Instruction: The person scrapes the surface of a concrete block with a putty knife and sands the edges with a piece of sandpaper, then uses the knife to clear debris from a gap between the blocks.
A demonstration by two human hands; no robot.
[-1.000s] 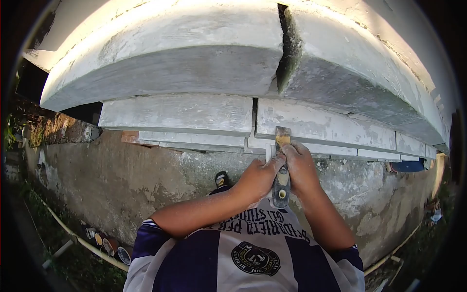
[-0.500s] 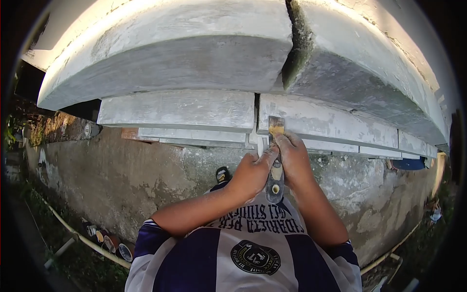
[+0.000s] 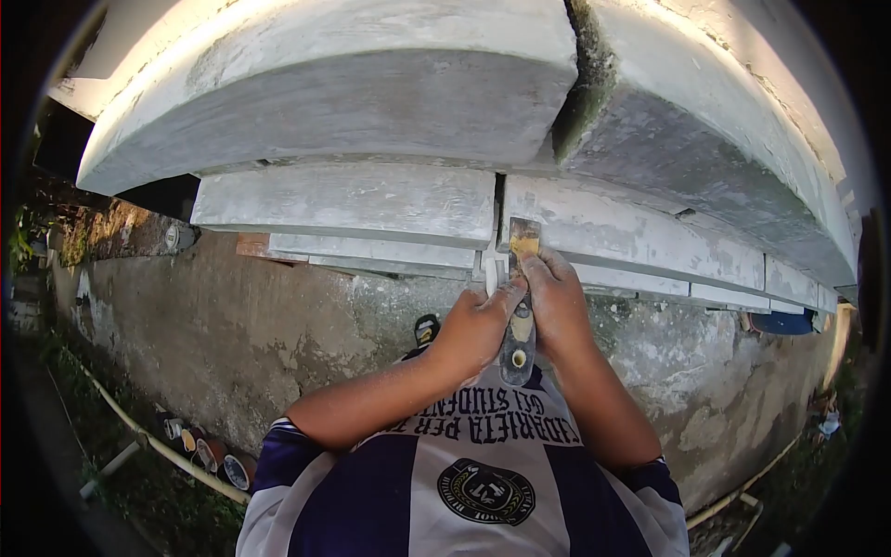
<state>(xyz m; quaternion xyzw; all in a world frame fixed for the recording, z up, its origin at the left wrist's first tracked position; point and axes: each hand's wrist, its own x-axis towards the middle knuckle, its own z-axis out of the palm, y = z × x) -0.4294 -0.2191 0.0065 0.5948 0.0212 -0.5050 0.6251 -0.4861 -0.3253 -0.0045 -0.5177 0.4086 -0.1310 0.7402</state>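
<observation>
A putty knife (image 3: 519,343) with a dark, worn handle is held upright in front of my chest, its yellow-stained metal blade pointing away from me. My left hand (image 3: 478,325) is closed on the handle from the left, thumb along it. My right hand (image 3: 555,297) grips the same tool from the right, higher up near the blade, with dusty fingers. The blade tip overlaps the edge of a white-grey block (image 3: 603,223); whether it touches cannot be made out. A narrow gap separates this block from the left block (image 3: 353,202).
Above hangs a large curved white ledge (image 3: 325,102) with a dark, wide crack (image 3: 587,84). Below lies a stained concrete floor (image 3: 241,325). Several pots (image 3: 212,453) stand beside a pale pipe (image 3: 153,441) at lower left. A blue object (image 3: 781,322) sits under the blocks at right.
The view has shifted slightly, so the ledge and blocks sit a little higher and further right. Both hands keep the same grip on the putty knife, which has barely moved.
</observation>
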